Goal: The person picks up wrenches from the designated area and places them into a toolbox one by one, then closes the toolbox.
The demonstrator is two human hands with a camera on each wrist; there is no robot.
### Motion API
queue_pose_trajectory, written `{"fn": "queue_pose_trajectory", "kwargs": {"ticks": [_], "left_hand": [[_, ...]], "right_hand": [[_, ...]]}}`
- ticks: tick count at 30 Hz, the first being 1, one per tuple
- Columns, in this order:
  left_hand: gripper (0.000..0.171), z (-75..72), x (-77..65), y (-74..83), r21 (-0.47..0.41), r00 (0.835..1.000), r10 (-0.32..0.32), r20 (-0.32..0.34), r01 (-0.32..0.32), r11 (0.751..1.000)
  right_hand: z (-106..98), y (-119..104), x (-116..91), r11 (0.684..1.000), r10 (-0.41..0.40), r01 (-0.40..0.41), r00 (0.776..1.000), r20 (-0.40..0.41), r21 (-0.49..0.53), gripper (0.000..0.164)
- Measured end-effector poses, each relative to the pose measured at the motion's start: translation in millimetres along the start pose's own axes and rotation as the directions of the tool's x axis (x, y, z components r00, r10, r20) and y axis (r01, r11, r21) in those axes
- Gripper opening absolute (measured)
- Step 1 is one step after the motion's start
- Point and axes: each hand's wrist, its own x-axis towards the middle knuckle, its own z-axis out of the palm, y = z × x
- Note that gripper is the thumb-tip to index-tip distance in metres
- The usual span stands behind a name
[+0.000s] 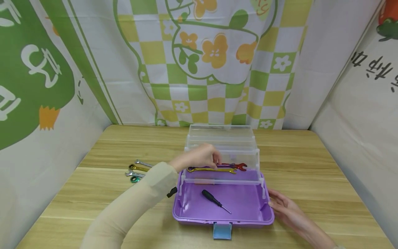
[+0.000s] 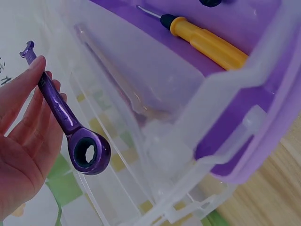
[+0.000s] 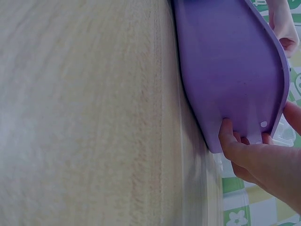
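Observation:
My left hand [image 1: 205,155] is over the raised tray of a purple toolbox [image 1: 224,221], pinching a purple ratcheting wrench [image 2: 59,106] between thumb and fingers. A gold wrench [image 1: 228,169] and a red wrench [image 1: 240,167] show right below that hand in the head view. My right hand [image 1: 287,211] touches the toolbox's right outer side. In the right wrist view its fingertips [image 3: 226,125] rest on the purple wall, the thumb at the rim. A black screwdriver [image 1: 211,198] lies in the bottom of the box. The left wrist view shows a yellow-handled screwdriver [image 2: 211,44] inside too.
The toolbox's clear lid [image 1: 220,130] stands open at the back, and its blue latch [image 1: 222,231] hangs down in front. Several wrenches lie left on the wooden table [image 1: 102,155], among them a green-ended wrench [image 1: 134,179]. A patterned curtain [image 1: 202,93] hangs behind.

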Motion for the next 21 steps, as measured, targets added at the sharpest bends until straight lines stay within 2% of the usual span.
{"fn": "queue_pose_trajectory", "kwargs": {"ticks": [3,10,16,21], "left_hand": [[0.012,3.3,6.0,4.0,0.011,1.0,-0.013,0.024,0.013,1.0],[0.013,13.0,16.7,7.1,0.051,0.998,0.02,0.065,-0.023,0.998],[0.013,21.0,21.6,9.6,0.044,0.995,-0.01,0.102,0.005,0.999],[0.011,25.2,23.3,10.4,0.065,0.994,-0.002,0.113,-0.005,0.998]], "right_hand": [[0,0,0,1.0,0.005,-0.005,1.0,-0.006,0.006,0.064],[1,0,-1,1.0,0.006,-0.006,1.0,-0.006,-0.003,0.064],[1,0,0,1.0,0.009,-0.009,1.0,-0.006,-0.013,0.064],[0,0,0,1.0,0.008,-0.008,1.0,-0.006,-0.014,0.065]]}}
